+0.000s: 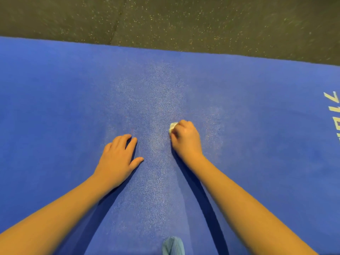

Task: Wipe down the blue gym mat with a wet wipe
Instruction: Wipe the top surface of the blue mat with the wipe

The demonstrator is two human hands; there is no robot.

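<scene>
Blue gym mat (55,107) on speckled floor (184,19): left hand (117,159) rests flat, released; right hand (185,138) grasps the wet wipe (172,127).

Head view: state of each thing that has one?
left hand: open, flat on the mat, fingers spread.
right hand: fingers curled round the wipe, pressing it down.
wet wipe: balled up, mostly hidden in the hand, touching the mat.
blue gym mat: lying flat; pale sheen in a strip between the hands, wet or glare unclear.
light blue ribbed fabric: on the mat, cut off by the bottom edge.
</scene>
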